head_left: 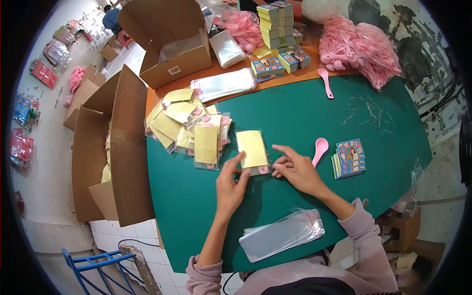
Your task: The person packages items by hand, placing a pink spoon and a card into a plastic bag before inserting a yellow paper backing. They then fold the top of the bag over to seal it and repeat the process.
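Observation:
A clear plastic packet with a pale yellow card (252, 149) and the pink end of a spoon (264, 169) inside is held at its left side by my left hand (231, 184), thumb and fingers closed on the edge. My right hand (297, 172) is at the packet's lower right corner, index finger stretched out and apart from the thumb. Just beyond its fingers lies a loose pink spoon (321, 146), with a small stack of blue illustrated cards (350, 158) to the right. Closer to my body is a pile of clear plastic sleeves (282, 235).
Filled packets (187, 120) are heaped at the left of the green tabletop (196, 211). Cardboard boxes (130, 147) stand beside it. Farther back are card bundles (275, 24), bagged pink spoons (361, 49) and another spoon (325, 83). Thin plastic strips (376, 113) lie at the right.

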Motion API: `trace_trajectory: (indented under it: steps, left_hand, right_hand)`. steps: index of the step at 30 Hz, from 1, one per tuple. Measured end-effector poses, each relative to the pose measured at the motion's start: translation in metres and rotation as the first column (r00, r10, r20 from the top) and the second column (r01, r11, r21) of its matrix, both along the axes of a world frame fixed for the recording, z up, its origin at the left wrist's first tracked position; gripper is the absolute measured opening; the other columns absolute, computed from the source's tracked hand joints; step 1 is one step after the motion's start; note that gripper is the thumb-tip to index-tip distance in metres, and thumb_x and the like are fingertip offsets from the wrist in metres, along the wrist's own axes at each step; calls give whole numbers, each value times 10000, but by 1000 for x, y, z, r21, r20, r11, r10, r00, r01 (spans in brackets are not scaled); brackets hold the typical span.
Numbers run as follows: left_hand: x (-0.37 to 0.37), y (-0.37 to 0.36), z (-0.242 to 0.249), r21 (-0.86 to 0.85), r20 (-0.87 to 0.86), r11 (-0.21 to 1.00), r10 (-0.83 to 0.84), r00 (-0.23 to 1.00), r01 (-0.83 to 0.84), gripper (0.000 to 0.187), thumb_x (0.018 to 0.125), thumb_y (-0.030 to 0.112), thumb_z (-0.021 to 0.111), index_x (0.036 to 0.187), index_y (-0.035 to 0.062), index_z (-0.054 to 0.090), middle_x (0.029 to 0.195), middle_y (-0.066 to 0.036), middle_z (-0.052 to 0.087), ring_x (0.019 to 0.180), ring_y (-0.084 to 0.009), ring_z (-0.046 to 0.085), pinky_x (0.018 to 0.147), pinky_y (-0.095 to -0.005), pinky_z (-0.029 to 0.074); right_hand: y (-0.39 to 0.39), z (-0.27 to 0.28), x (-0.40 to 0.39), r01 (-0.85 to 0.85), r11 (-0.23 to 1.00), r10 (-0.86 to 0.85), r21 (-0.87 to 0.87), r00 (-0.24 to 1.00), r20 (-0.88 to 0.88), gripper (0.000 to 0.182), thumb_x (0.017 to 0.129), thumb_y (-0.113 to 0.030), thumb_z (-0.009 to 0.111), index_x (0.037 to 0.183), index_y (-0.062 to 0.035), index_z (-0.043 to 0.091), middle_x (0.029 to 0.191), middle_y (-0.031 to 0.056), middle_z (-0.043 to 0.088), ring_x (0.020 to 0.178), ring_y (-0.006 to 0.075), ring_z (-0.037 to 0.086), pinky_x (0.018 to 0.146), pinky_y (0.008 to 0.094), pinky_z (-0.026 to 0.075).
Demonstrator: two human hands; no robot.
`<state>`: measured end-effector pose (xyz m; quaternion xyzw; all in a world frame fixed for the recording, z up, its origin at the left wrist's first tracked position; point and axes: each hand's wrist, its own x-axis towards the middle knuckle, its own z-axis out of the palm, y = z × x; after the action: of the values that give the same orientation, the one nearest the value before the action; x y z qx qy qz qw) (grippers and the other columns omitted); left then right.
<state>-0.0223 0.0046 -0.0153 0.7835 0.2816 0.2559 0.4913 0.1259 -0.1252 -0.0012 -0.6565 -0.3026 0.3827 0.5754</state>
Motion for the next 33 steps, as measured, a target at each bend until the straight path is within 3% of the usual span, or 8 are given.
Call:
trace_trajectory:
  steps: [2, 5, 7, 9, 19, 23, 28, 33]
  left_hand:
    - [-14, 10, 17, 173, -92, 982, 85, 992, -68, 428, 789, 80, 623, 1204, 65, 518, 1153, -112, 552, 800, -173, 574, 596, -273, 456]
    - [-23, -2, 44, 838, -178, 539, 420, 890, -87, 395, 771, 141, 654, 1144, 67, 551, 1107, -114, 558, 860, -231, 561, 685, -322, 450]
    - [-19, -29, 46, 493, -166, 837, -179, 970, 239, 353, 716, 175, 714, 1028, 71, 589, 987, -117, 584, 864, -298, 558, 761, -393, 442]
    - [-17, -63, 37, 265, -305, 787, -480, 823, 557, 320, 700, 217, 726, 935, 55, 582, 900, -98, 571, 800, -255, 583, 700, -361, 467]
    - [-10, -45, 38, -242, -185, 775, -627, 757, 584, 158, 778, 76, 656, 867, 35, 533, 963, -68, 629, 790, -138, 621, 683, -249, 484]
    - [1, -23, 10, -584, 394, 575, -417, 819, 573, 144, 836, 64, 606, 922, 39, 493, 904, -79, 651, 848, -148, 613, 772, -261, 481]
    - [16, -2, 14, -745, 215, 570, -287, 934, 346, 239, 819, 59, 630, 1002, 54, 476, 909, -102, 657, 822, -109, 612, 729, -218, 461]
    - [19, 10, 10, -671, 99, 696, -256, 962, 254, 334, 789, 56, 663, 1062, -2, 479, 884, -125, 657, 794, -113, 617, 674, -214, 475]
  right_hand:
    - [-17, 23, 15, -112, 994, 79, 18, 795, 602, 323, 802, 21, 527, 1118, -46, 534, 922, 125, 597, 868, 234, 601, 709, 335, 488]
    - [-47, 29, 38, -177, 971, 235, -163, 554, 799, 339, 732, 43, 540, 1048, -73, 579, 1036, 97, 569, 1004, 263, 520, 880, 385, 391]
    - [-58, 20, 43, -195, 939, 335, -282, 345, 877, 275, 716, 5, 578, 973, -90, 599, 1014, 53, 575, 959, 214, 529, 917, 385, 347]
    - [-59, 21, 39, -206, 923, 374, -325, 272, 887, 257, 722, -21, 586, 968, -93, 599, 983, 41, 572, 948, 200, 532, 913, 390, 348]
    - [-57, 25, 29, -165, 932, 345, -323, 127, 930, 197, 741, -86, 602, 937, -81, 588, 918, 52, 535, 904, 204, 528, 886, 390, 369]
    - [-41, 34, 43, -235, 923, 349, -305, 179, 920, 196, 743, -59, 607, 938, -60, 585, 883, 81, 547, 845, 244, 531, 827, 350, 412]
    - [-5, 38, 52, 120, 937, -254, 328, 879, 404, 113, 814, -68, 592, 913, -18, 571, 766, 38, 556, 670, 103, 541, 627, 241, 454]
    - [1, 26, 38, 223, 900, -289, 376, 948, 131, 118, 845, -90, 586, 931, -10, 571, 773, 5, 544, 677, 60, 531, 616, 202, 442]
